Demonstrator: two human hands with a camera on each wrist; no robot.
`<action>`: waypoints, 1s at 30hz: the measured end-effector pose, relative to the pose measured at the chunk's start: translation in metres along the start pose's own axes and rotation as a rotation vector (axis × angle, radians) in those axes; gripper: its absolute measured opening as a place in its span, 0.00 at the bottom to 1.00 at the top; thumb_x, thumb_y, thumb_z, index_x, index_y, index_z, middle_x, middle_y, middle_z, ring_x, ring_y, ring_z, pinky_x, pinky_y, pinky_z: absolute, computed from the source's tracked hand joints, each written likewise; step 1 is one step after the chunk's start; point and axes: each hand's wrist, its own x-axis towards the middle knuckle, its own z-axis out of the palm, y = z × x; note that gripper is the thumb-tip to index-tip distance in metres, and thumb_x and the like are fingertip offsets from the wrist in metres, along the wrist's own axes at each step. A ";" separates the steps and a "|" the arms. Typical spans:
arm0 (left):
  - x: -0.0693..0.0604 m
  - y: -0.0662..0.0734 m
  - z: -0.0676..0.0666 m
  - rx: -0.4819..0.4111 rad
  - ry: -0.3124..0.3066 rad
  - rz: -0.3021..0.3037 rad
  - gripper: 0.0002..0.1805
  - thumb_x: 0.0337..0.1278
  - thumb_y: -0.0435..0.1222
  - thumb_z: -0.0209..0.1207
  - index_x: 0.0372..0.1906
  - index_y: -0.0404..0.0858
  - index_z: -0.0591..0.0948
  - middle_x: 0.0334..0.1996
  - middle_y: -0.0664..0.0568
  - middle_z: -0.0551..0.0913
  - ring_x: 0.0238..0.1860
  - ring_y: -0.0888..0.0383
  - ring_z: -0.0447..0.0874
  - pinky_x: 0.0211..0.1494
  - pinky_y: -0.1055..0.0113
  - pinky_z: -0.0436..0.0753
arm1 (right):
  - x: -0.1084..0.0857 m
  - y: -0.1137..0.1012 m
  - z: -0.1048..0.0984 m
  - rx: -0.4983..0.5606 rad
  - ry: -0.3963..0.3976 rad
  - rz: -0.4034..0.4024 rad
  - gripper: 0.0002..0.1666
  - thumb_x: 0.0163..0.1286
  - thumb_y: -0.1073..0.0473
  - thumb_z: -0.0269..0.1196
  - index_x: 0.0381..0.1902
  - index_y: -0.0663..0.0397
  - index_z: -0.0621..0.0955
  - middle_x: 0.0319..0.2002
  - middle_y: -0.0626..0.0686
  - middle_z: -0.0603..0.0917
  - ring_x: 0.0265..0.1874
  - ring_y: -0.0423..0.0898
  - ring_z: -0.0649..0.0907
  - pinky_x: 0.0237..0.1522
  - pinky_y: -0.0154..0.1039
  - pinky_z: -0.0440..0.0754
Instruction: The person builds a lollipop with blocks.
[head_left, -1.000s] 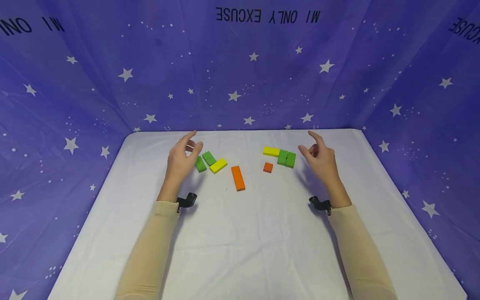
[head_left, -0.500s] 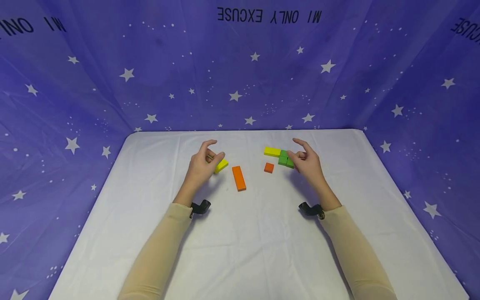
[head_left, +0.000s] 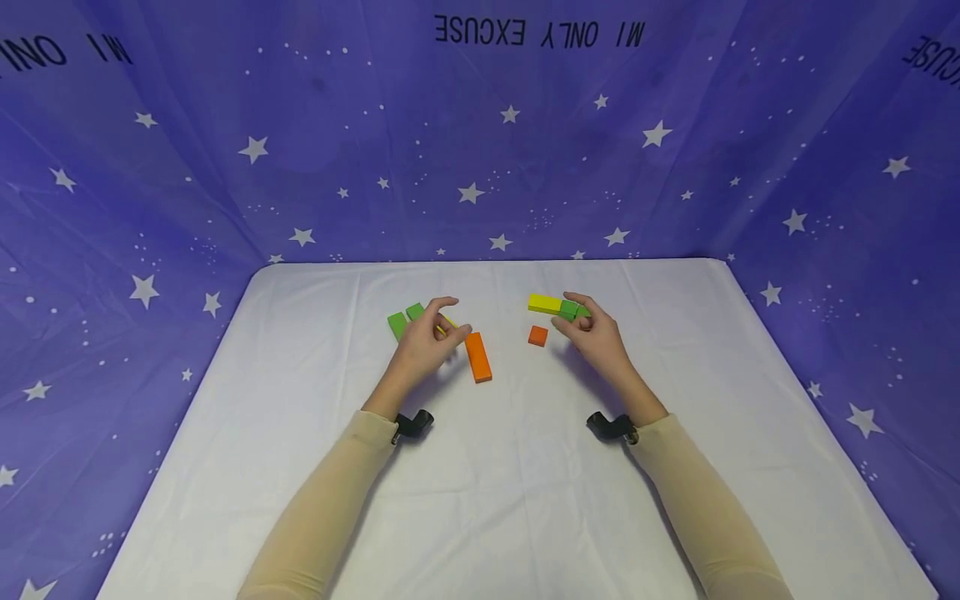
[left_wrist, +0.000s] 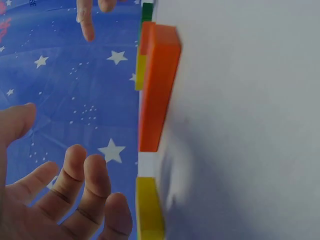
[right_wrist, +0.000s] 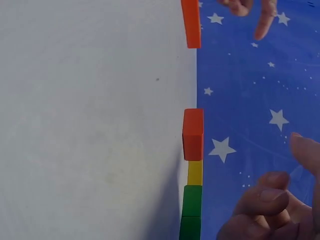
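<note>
Left hand: hovers above the table [head_left: 495,500], palm turned inward [head_left: 422,340]; index finger reaches forward in a bent arch, thumb well apart from it, the other fingers loosely bent and spread, nothing pinched.
Right hand: mirrors that pose on the other side [head_left: 597,337]; thumb and index finger stand apart with a gap between, the other fingers curl loosely, nothing gripped.
Forearms: 2, in beige sleeves [head_left: 322,500], slanting inward from the near edge, a black wrist mount [head_left: 416,423] on the inner side of each.
Long orange block: lies flat near the middle [head_left: 478,358], its far end just beside the left thumb in the head view.
Left yellow block: under the left hand, partly hidden [left_wrist: 149,207].
Left green blocks: 1 partly behind the left hand [head_left: 397,326], another just beside it [head_left: 415,311].
Right green blocks: together beneath the right hand, partly covered [head_left: 568,309].
Right yellow block: its end touches the green ones [head_left: 545,303].
Small red-orange block: nearer the camera, left of the right thumb [head_left: 537,336].
Backdrop: blue-purple star-print curtain [head_left: 420,200].
</note>
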 end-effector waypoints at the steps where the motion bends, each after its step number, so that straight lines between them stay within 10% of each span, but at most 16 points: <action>1: -0.001 0.000 0.002 0.002 -0.012 -0.001 0.32 0.69 0.53 0.65 0.74 0.52 0.73 0.39 0.52 0.86 0.31 0.54 0.81 0.36 0.61 0.78 | 0.000 0.001 0.001 -0.012 -0.002 0.002 0.39 0.72 0.42 0.71 0.76 0.43 0.74 0.19 0.43 0.68 0.18 0.40 0.65 0.22 0.34 0.63; 14: -0.004 -0.008 0.017 0.143 -0.181 -0.016 0.30 0.65 0.51 0.69 0.68 0.47 0.77 0.34 0.56 0.82 0.27 0.58 0.77 0.36 0.64 0.75 | 0.000 0.009 0.014 -0.109 -0.096 0.055 0.37 0.70 0.46 0.73 0.74 0.46 0.76 0.18 0.45 0.71 0.15 0.42 0.67 0.20 0.34 0.65; 30: -0.007 -0.002 0.026 0.291 -0.202 -0.010 0.28 0.60 0.49 0.74 0.65 0.49 0.83 0.34 0.60 0.82 0.29 0.60 0.73 0.38 0.65 0.71 | -0.002 0.013 0.023 -0.267 -0.101 0.068 0.32 0.70 0.48 0.73 0.69 0.50 0.80 0.21 0.47 0.74 0.18 0.42 0.70 0.21 0.34 0.65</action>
